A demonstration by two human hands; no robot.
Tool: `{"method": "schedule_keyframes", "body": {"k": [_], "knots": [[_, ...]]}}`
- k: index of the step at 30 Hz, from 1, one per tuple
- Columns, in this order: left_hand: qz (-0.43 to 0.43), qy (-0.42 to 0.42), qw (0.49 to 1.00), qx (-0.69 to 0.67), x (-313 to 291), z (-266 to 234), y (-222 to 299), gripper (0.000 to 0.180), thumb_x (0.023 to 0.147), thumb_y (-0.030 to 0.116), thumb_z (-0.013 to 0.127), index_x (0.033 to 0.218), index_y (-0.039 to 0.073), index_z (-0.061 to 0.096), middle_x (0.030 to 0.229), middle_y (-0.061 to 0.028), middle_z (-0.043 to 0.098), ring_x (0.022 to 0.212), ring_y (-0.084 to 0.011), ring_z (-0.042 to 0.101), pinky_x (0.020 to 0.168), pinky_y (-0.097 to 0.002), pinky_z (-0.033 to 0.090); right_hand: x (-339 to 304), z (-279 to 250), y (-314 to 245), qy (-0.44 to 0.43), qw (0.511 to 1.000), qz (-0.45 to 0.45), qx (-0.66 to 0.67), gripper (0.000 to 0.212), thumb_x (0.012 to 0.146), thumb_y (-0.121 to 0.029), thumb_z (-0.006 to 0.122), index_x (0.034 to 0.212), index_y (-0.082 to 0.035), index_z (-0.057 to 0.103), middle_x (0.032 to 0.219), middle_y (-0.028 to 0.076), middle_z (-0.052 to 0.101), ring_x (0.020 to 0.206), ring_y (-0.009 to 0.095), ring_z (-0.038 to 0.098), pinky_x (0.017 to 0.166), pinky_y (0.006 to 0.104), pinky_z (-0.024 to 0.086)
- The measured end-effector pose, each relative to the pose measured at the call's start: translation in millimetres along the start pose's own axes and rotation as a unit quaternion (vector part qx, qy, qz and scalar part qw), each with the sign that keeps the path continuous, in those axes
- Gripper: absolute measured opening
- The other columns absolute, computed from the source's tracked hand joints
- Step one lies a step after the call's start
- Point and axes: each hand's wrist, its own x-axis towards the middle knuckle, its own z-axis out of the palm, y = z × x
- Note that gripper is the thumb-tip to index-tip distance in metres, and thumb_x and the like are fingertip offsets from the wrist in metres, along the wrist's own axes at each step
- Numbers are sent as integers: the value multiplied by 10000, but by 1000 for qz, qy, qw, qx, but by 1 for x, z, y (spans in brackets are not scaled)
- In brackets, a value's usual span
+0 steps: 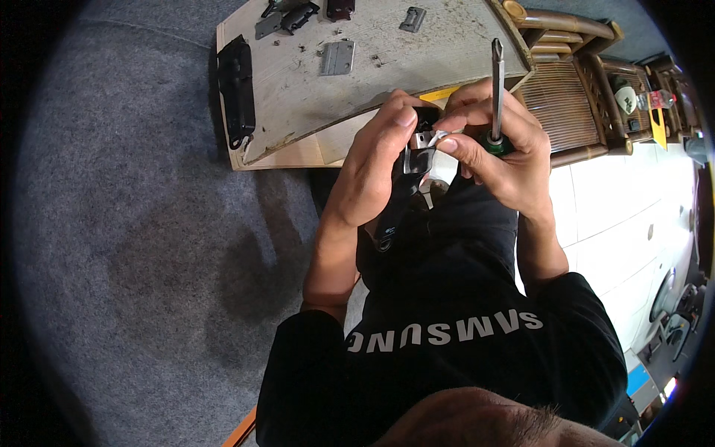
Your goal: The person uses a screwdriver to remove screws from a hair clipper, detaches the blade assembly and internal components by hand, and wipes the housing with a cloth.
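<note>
My left hand [371, 167] is closed round a black hair clipper [397, 208], which is held tilted above my lap with its head end away from me. Metal shows at the open head of the clipper. My right hand [514, 160] pinches a small whitish piece [439, 138] between thumb and fingertips, right at the clipper's head. Tucked in the same hand is a screwdriver [497, 89], its shaft pointing up and away and its green handle mostly covered by my palm. Whether the small piece touches the clipper I cannot tell.
On the wooden table [298, 112] beyond my hands lie a toothed clipper blade [339, 59], a grey part [412, 19], a long black casing [236, 93], several dark parts and tiny screws. A bamboo chair [562, 100] stands at the right.
</note>
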Motion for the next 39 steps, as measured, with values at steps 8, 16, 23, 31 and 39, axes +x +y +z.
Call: {"method": "schedule_keyframes", "body": {"k": [8, 16, 23, 31, 39], "knots": [[12, 0, 997, 77, 0, 4, 8, 449, 1035, 335, 318, 1163, -36, 537, 847, -82, 583, 666, -110, 586, 599, -243, 459, 10, -12, -6, -53, 993, -56, -91, 223, 818, -155, 805, 990, -20, 760, 911, 72, 675, 804, 169, 655, 647, 306, 505], [24, 7, 998, 50, 0, 2, 9, 381, 1053, 269, 361, 1135, -46, 559, 951, -47, 512, 765, -98, 494, 693, -236, 410, 14, -20, -15, -90, 991, -35, -91, 180, 832, -108, 784, 978, -8, 755, 892, 91, 675, 789, 191, 663, 662, 321, 512], [37, 3, 999, 14, -1, 4, 7, 284, 1071, 207, 409, 1119, -27, 564, 961, -23, 457, 805, -86, 432, 747, -231, 373, 16, -20, -11, -90, 988, -79, -93, 170, 840, -103, 779, 975, -3, 753, 893, 93, 675, 790, 196, 666, 676, 316, 515], [47, -6, 999, 21, -2, 3, 5, 284, 1072, 205, 409, 1129, -35, 550, 971, -27, 444, 810, -92, 436, 755, -237, 379, 17, -20, -11, -102, 989, -77, -79, 174, 850, -112, 773, 982, -1, 752, 884, 98, 665, 807, 211, 661, 693, 324, 511], [91, -23, 994, 55, 0, 0, 1, 271, 1075, 193, 408, 1119, -37, 544, 977, -39, 443, 813, -99, 448, 764, -245, 391, 16, -24, -13, -116, 989, -58, -67, 184, 839, -111, 781, 982, 0, 752, 896, 106, 670, 812, 224, 668, 714, 328, 513]]}}
